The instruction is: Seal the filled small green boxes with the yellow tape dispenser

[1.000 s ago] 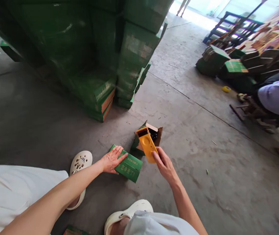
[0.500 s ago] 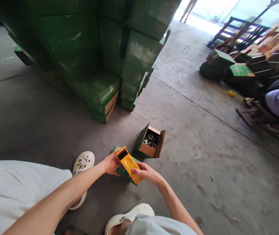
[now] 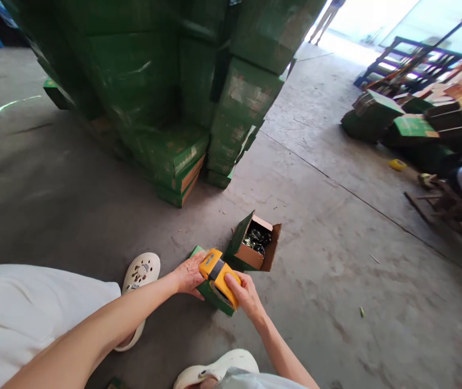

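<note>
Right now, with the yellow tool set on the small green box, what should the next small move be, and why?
Probably draw the yellow handheld tool along the top of the closed green box, toward the body. The right hand grips it, its end resting on the box; the left hand presses the box's other end down, so it looks braced for a stroke.

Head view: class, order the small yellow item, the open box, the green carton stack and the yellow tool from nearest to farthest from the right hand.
1. yellow tool, held in the right hand.
2. open box, just beyond.
3. green carton stack, ahead, left.
4. small yellow item, far right.
</note>
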The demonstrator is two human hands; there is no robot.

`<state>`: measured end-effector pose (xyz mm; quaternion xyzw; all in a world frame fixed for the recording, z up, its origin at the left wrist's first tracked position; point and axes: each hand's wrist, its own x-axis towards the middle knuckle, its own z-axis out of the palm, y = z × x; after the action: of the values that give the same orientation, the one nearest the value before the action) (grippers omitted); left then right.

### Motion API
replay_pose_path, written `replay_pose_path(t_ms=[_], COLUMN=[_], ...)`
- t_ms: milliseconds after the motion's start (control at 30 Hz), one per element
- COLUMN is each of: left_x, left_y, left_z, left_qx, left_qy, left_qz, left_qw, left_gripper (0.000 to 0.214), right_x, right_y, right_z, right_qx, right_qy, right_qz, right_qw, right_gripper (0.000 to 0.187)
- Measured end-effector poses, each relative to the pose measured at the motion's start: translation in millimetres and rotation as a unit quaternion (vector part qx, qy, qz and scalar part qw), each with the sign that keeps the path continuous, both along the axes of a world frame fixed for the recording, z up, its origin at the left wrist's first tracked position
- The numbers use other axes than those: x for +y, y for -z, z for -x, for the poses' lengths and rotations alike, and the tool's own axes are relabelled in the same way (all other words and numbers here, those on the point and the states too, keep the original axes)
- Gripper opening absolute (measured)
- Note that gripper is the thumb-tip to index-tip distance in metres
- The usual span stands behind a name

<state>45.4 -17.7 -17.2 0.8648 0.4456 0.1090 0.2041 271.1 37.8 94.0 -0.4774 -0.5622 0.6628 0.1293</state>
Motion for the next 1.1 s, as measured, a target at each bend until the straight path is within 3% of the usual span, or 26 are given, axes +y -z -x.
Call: replay_pose_path(t_ms=[200, 333, 400, 500, 633, 700, 800, 867, 1000, 1100], left_x=[12.7, 37.4, 48.7, 56.9, 56.0, 55.6, 57.9, 60.3, 61.5, 59.3], left_y=[-13.4, -43.4, -66.4, -102.2, -131.0, -133.4, -125.9, -118.4, -111.1, -112.6], left_z=[19.7, 58.0, 84.2, 114.9, 117.3, 107.2, 91.6, 83.4, 71.2, 68.4], left_qx=[-0.005, -0.006, -0.016, -0.075, -0.202, -0.258, -0.316, -0.349, -0.396, -0.381], left_qy=[0.054, 0.091, 0.059, -0.039, -0.066, -0.097, -0.163, -0.182, -0.181, -0.212], left_qz=[0.018, 0.101, 0.184, 0.324, 0.426, 0.474, 0.562, 0.578, 0.515, 0.478], left_qw=[0.998, 0.991, 0.981, 0.942, 0.88, 0.836, 0.747, 0.715, 0.738, 0.762], left_gripper=[0.107, 0.09, 0.081, 0.095, 0.109, 0.1, 0.081, 0.072, 0.064, 0.063], right_x=[-4.7, -5.4, -5.8, -6.3, -5.8, -5.2, -4.0, -3.2, -2.3, -3.0], right_y=[2.9, 3.3, 5.8, 9.4, 7.8, 5.3, 3.6, 4.6, 7.1, 5.4], right_z=[4.4, 5.1, 5.2, 5.4, 6.2, 6.4, 5.8, 4.8, 3.6, 4.7], right_qx=[-0.017, -0.014, -0.015, -0.016, -0.007, -0.009, -0.022, -0.027, -0.03, -0.034], right_qy=[-0.023, -0.04, -0.045, -0.046, -0.049, -0.049, -0.055, -0.061, -0.065, -0.059], right_qz=[-0.034, -0.041, -0.041, -0.042, -0.035, -0.03, -0.031, -0.032, -0.033, -0.038], right_qw=[0.999, 0.998, 0.998, 0.998, 0.998, 0.998, 0.998, 0.997, 0.997, 0.997], right_gripper=[0.059, 0.059, 0.06, 0.062, 0.062, 0.06, 0.058, 0.058, 0.058, 0.056])
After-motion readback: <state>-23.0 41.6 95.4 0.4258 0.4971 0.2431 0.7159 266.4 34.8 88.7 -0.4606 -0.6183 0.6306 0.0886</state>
